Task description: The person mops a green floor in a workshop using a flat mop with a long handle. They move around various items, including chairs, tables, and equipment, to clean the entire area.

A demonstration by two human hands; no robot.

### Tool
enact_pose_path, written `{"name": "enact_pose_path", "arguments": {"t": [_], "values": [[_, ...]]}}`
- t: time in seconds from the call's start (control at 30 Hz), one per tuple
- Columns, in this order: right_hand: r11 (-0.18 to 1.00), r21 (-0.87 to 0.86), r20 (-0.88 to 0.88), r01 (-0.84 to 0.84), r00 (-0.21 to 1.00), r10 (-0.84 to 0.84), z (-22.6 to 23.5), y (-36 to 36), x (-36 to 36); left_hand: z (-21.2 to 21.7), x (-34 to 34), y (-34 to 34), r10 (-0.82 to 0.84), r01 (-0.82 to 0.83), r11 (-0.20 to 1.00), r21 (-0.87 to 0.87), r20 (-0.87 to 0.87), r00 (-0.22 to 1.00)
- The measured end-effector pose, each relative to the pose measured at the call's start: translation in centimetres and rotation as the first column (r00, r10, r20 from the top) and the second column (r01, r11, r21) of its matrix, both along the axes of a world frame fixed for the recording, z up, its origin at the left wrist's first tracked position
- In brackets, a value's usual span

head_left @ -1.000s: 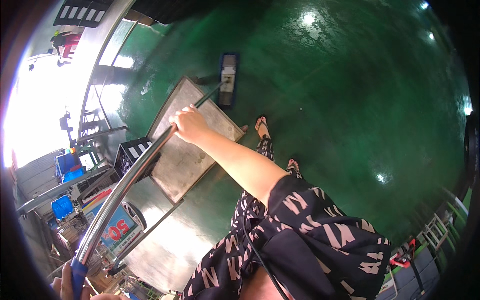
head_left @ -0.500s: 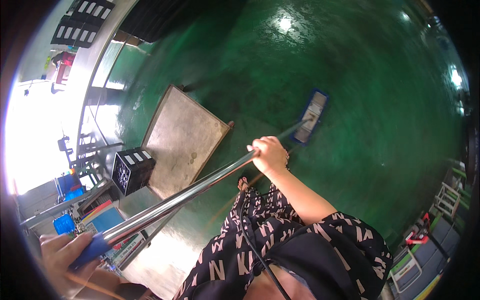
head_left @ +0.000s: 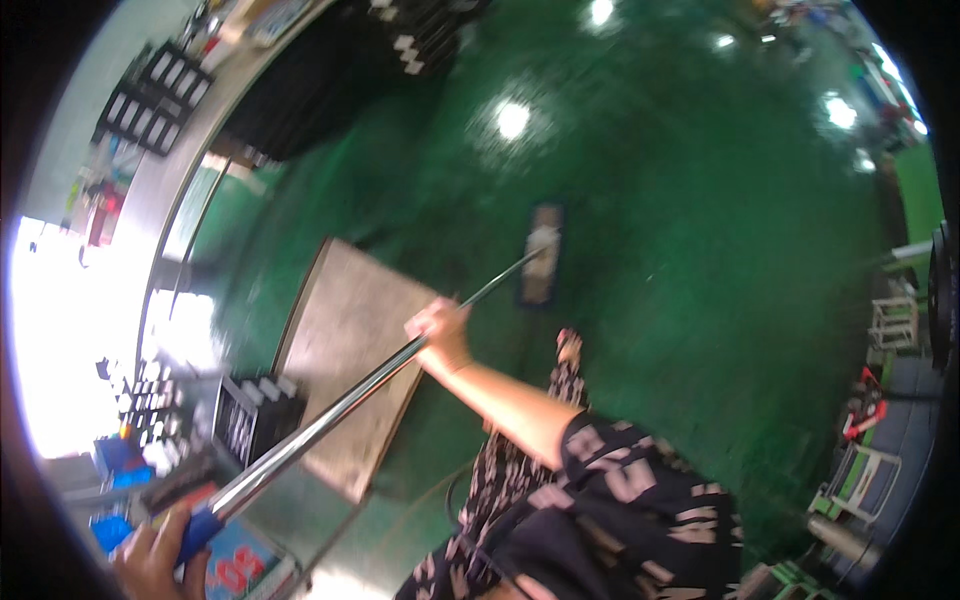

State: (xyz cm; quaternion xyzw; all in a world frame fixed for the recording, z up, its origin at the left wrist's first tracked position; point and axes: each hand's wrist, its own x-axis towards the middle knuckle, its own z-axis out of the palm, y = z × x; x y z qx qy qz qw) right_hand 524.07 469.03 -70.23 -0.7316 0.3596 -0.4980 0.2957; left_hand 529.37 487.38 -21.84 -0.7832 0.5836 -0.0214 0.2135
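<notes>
A flat floor mop [head_left: 541,262] with a long metal pole [head_left: 335,412] reaches from the lower left out to the green floor. My left hand [head_left: 158,562] is closed round the blue grip [head_left: 203,532] at the pole's near end. Farther along, my right hand [head_left: 438,328] wraps the shiny pole. The mop's head, grey-beige with a dark blue edge, lies on the floor ahead of my foot [head_left: 569,345]. Its outline is a little blurred.
Left of the pole stands a low, beige-topped platform [head_left: 345,310], with a black crate [head_left: 258,415] beside it. Dark stacked goods [head_left: 310,95] line the far left. A white metal frame [head_left: 860,485] and a red item [head_left: 866,405] are at the right. The green floor [head_left: 690,260] looks glossy.
My right hand and the mop head have shifted left in view, and the mop head now stands more upright in the picture. The view has turned, and one foot has stepped forward.
</notes>
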Motion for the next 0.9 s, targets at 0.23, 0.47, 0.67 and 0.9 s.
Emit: {"name": "enact_pose_path", "arguments": {"t": [0.23,0.47,0.67,0.9], "values": [[0.827,0.356,-0.339,-0.435,0.764,0.548,-2.2,0.2,7.9,-1.8,-2.9,2.6,0.093,-0.110,0.988,0.107,0.154,0.984],[0.887,0.257,-0.485,-0.384,0.743,0.462,-1.1,3.0,0.6,-1.5,-6.3,6.8,-0.082,0.083,0.977,0.198,-0.013,0.997],[0.925,0.307,-0.550,-0.222,0.752,0.363,-1.0,3.5,-13.7,-3.1,-15.3,8.1,0.043,-0.043,0.977,0.207,0.001,0.999],[0.951,0.308,-0.612,0.028,0.771,0.175,-0.7,4.5,-31.2,-5.6,-25.3,8.8,-0.424,0.423,0.897,-0.130,0.017,0.905]]}}
